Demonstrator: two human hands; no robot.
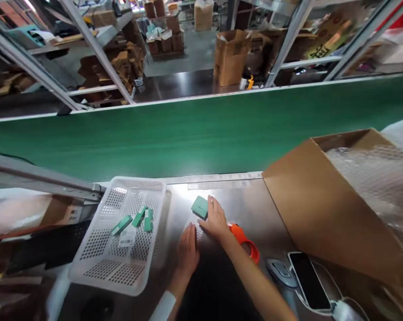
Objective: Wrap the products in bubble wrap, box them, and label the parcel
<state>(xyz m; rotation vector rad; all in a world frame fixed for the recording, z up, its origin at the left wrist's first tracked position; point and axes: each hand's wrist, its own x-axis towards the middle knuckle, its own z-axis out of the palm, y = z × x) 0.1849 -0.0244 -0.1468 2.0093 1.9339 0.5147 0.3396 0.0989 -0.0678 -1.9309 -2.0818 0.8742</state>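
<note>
On the steel bench [251, 200], straight ahead of the wearer, a small green box [199, 207] lies at a slant, its near edge beside a piece of bubble wrap [192, 218]. The right hand [217, 219] sits at the box's four o'clock, fingers straight along its side and thumb reaching toward its near edge; whether it grips or only steadies the box, I cannot tell. At seven o'clock the left hand [188, 250] rests with fingers together at the wrap's edge; whether they pinch it cannot be made out.

Good handling likely means light, flat fingers on the box, with the wrap held smooth so that neither skids on the slick metal.

At nine o'clock, a strip of bench separates the left hand from a white basket [139, 179] containing small green boxes [121, 225] and a white label [127, 237]. At twelve, the bench ends in a pale strip, with a green conveyor belt [174, 147] beyond. An orange tool [238, 232], probably a tape dispenser, lies at four o'clock near the right wrist, the likeliest snag. Farther out are a phone [310, 281] at four and a large carton [308, 191] at three, whose slanting wall limits rightward reach.
</note>
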